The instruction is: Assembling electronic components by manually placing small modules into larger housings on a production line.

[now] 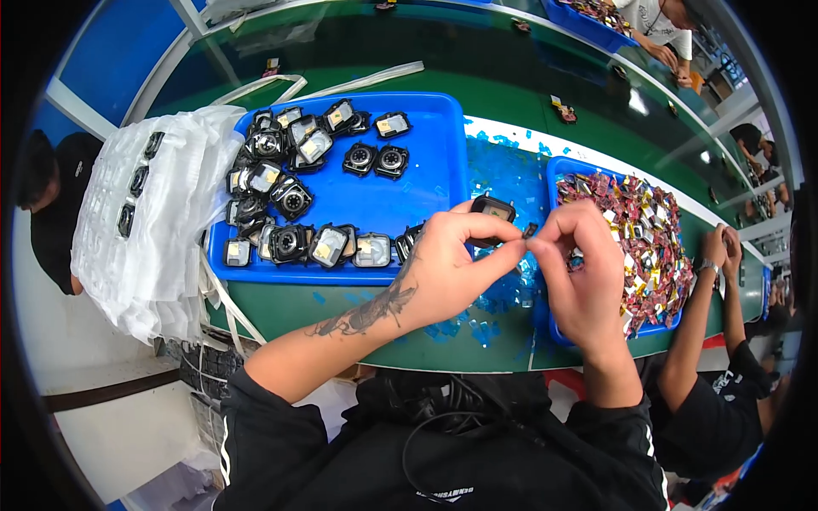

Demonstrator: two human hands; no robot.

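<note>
My left hand point(460, 260) and my right hand point(583, 277) meet over the bench, thumbs and forefingers pinched together. A small dark part point(529, 230) shows between their fingertips, too small to tell its kind. Just beyond the left forefinger is a black smartwatch case point(494, 207); whether the hidden left fingers hold it, I cannot tell. To the left, a blue tray point(405, 234) holds several black watch cases, some with the round sensor back up. Right of my hands, another blue tray point(558, 170) is heaped with small dark-red circuit pieces point(652, 255).
Blue film scraps point(484, 328) litter the green bench point(409, 342). Stacked white translucent trays point(153, 230) stand at the left. Beyond runs a green conveyor belt point(486, 64) carrying scattered small pieces. A co-worker's forearms point(692, 315) are close at the right; other people sit across.
</note>
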